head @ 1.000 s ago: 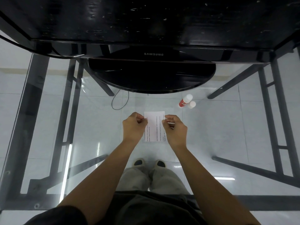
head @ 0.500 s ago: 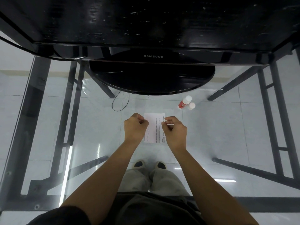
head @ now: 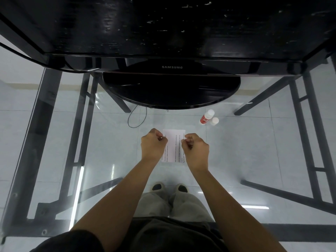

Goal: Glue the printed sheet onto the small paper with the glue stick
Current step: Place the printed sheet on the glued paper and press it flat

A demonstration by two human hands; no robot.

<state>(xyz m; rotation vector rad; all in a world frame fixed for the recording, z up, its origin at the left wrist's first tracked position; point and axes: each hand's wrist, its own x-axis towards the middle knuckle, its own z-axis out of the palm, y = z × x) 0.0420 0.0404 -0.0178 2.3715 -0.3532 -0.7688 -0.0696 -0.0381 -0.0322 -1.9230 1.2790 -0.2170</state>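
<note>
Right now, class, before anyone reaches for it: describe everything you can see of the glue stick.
The glue stick is a small tube, plastic by its look, with a red printed label and a white far end. It rests on the glass table, right of the printed sheet, near the monitor base. A loose white cap sits close beside it, so it seems uncapped. Neither the left hand nor the right hand touches it.

The table top is clear glass, smooth and shiny. Its legs look like dull black metal. The monitor stand is glossy black plastic. The printed sheet is thin, matt white paper. The glue stick is smooth plastic. The trousers are soft grey cloth.
</note>
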